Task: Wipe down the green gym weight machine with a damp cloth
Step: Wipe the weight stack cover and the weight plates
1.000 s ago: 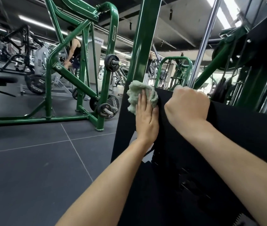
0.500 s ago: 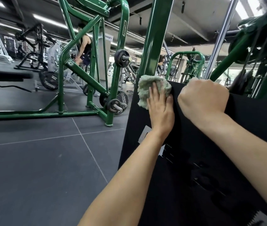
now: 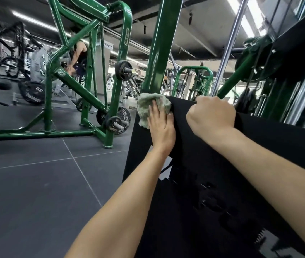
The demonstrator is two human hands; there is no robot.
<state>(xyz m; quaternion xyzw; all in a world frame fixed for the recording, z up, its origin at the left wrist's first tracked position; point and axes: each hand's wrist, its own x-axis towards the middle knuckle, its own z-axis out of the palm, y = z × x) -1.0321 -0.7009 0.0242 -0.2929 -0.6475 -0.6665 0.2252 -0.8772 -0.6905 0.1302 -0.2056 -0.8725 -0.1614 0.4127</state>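
Observation:
A pale green cloth (image 3: 148,107) lies bunched against the top left corner of the machine's black panel (image 3: 213,179). My left hand (image 3: 161,127) presses flat on the cloth with straight fingers. My right hand (image 3: 211,116) grips the panel's top edge, fingers curled over it and hidden behind. A green upright post (image 3: 160,45) of the weight machine rises just behind the cloth. A chrome guide rod (image 3: 228,47) stands to the right of it.
A green plate-loaded frame (image 3: 84,90) with black weight plates (image 3: 123,69) stands on the dark tiled floor (image 3: 36,183) to the left. A person works on a machine behind it. More green machine parts and cables crowd the right side.
The view has shifted, so the hands and panel sit further right in frame. My left hand stays pressed on the cloth at the panel's top corner; my right hand keeps its grip.

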